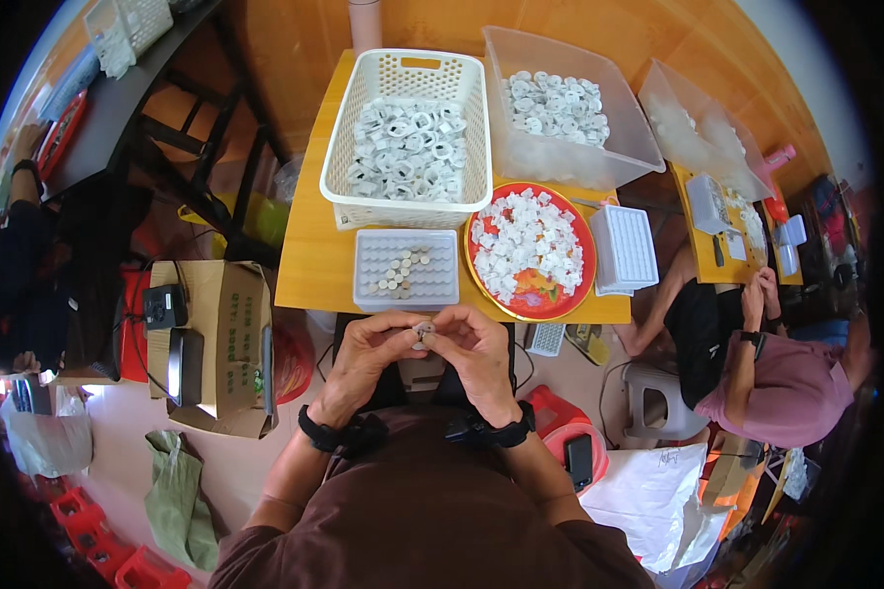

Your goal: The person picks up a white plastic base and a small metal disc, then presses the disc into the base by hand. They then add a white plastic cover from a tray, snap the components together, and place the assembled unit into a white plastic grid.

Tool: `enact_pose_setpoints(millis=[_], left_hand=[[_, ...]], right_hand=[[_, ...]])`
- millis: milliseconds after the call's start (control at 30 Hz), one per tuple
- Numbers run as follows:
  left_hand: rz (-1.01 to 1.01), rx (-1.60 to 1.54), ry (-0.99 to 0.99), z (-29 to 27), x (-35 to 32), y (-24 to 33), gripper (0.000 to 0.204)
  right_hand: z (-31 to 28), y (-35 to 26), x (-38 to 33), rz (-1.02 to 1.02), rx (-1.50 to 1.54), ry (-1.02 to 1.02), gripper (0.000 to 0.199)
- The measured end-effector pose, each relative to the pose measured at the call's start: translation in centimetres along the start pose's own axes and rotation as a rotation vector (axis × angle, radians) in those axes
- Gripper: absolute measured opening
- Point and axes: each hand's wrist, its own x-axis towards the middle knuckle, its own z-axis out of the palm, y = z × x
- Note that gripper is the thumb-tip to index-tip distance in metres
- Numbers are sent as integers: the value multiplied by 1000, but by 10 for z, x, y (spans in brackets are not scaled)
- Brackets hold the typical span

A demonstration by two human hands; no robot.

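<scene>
Wood-toned wall (295, 49) at the back, with a yellow desk (300, 260) set before it. On the desk, toward the back left, a cream perforated basket (410, 214) with a heap of white ring-shaped pieces (413, 142) inside; just beside it to the right, a translucent bin (624, 162), also heaped with white pieces. Nearer, a pale ridged tray (437, 294) with small round discs (400, 275) scattered over it, and next to that a round red tray (591, 240) under a spread of small white parts (525, 236). At the right edge, pale compartment trays (627, 245).

Just short of the desk's near edge, a small greyish piece (423, 332), pinched from both sides. Left grip (368, 351) narrowed to thumb against fingertips on the piece; right grip (473, 353) likewise, fingers bent. Cannot tell the full shape of the piece, mostly covered by fingertips. Around each wrist, a black band.

Off to the right, near another desk (737, 270), a person in a pink shirt (786, 383). To the left, low down, an opened cardboard box (231, 324).
</scene>
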Motion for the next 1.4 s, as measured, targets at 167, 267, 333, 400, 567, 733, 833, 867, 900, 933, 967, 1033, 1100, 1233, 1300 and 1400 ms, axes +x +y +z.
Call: enact_pose_setpoints(millis=[167, 267, 333, 400, 567, 733, 833, 867, 900, 933, 967, 1033, 1100, 1233, 1300, 1400], left_hand=[[-19, 29, -42, 2, 1, -5, 21], [-27, -2, -53, 2, 1, -7, 21], [-41, -20, -49, 3, 0, -6, 21], [-55, -38, -43, 3, -1, -6, 21], [1, -16, 9, 5, -3, -11, 21], [3, -35, 8, 4, -4, -15, 20], [-26, -81, -1, 6, -4, -15, 19], [-29, -97, -10, 7, -3, -15, 19], [-29, -97, -15, 7, -3, -15, 19], [3, -42, -25, 6, -3, -14, 19], [36, 12, -36, 5, -4, -14, 20], [61, 44, -38, 5, -5, -14, 20], [86, 76, -38, 3, -5, -15, 20], [21, -1, -11, 6, -3, -14, 20], [-22, -54, 15, 9, -1, -14, 20], [-50, -196, -32, 11, 1, -14, 20]], right_hand=[[-11, -4, -2, 36, 81, -40, 14], [-15, -2, -1, 52, 75, -72, 13], [-15, -3, -1, 66, 69, -95, 13], [-12, -6, -2, 59, 74, -85, 13], [-7, 2, -4, 50, 128, -11, 15], [-11, 4, -4, 101, 151, -28, 16], [-12, 1, -5, 78, 131, -11, 16], [-12, 1, -5, 75, 129, -8, 16], [-13, 2, -5, 124, 171, -8, 16], [-13, 2, -5, 174, 213, -7, 15], [-12, 1, -5, 170, 213, -2, 15], [-7, -2, -7, 147, 148, -22, 13], [-5, 4, -8, 98, 88, 20, 12], [-3, 14, -8, -35, 47, 74, 11], [-6, 9, -7, -32, 43, 98, 11], [-7, -5, -6, -27, 40, 78, 13]])
